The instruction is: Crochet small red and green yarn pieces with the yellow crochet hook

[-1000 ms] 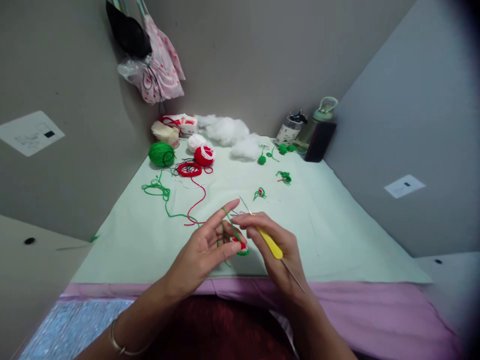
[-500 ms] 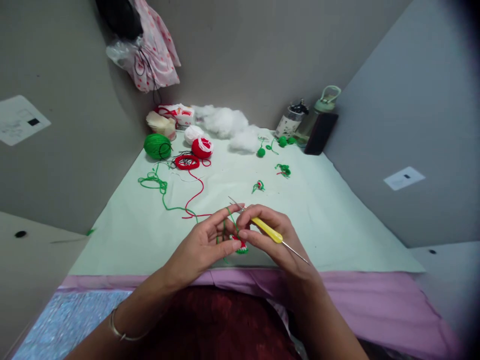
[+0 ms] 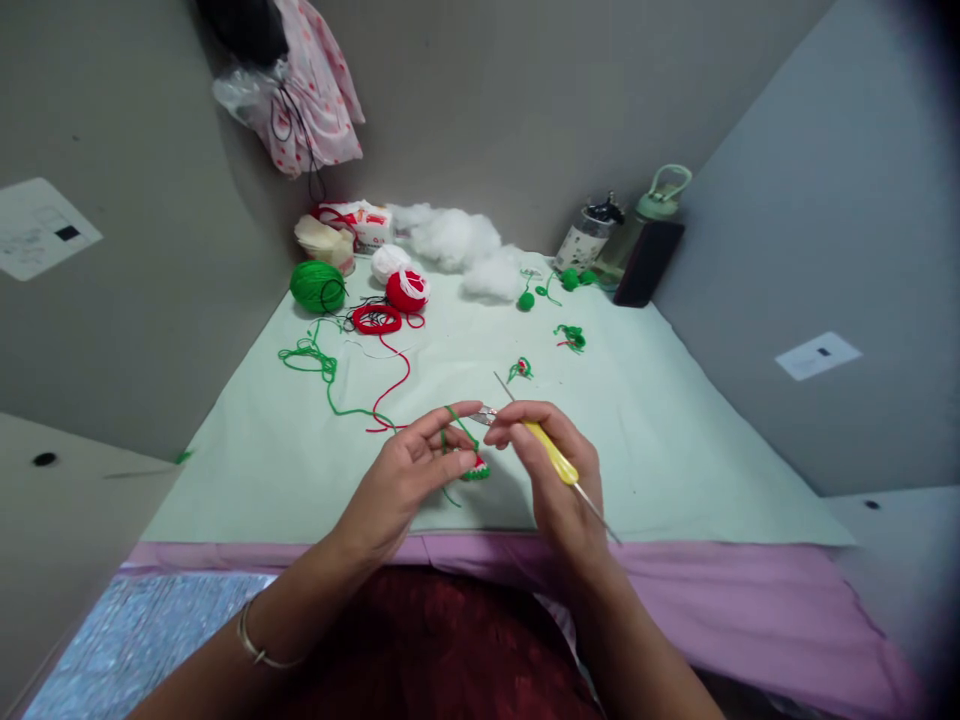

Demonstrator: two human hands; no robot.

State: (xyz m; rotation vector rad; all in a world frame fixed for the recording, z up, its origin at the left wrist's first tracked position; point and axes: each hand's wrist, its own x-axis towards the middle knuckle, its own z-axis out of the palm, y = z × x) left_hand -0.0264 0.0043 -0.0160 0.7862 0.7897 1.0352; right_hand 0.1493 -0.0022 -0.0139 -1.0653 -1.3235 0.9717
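My left hand (image 3: 397, 485) pinches a small crocheted piece (image 3: 475, 471) in red, white and green between thumb and fingers. Green yarn (image 3: 463, 428) runs over its raised index finger and down to the piece. In my right hand (image 3: 562, 490) is a double-ended crochet hook (image 3: 555, 456) with a yellow handle, its thin metal tip pointing up and away. The hook stands apart from the piece. A small shiny metal item (image 3: 484, 414) shows at the right fingertips, too small to name. Loose green and red strands trail behind the left hand.
At the back left are a green yarn ball (image 3: 317, 287), a red and white ball (image 3: 408, 290) and a red yarn loop (image 3: 376, 320). White stuffing (image 3: 454, 240) lies along the wall. Small crocheted bits (image 3: 571, 338), a bottle (image 3: 660, 205) and a dark phone-like slab (image 3: 649, 264) are rightward.
My right hand has moved right, away from the crocheted piece, with the hook now tilted more steeply. More of the shiny metal item shows. My left hand keeps its hold, slightly higher in view.
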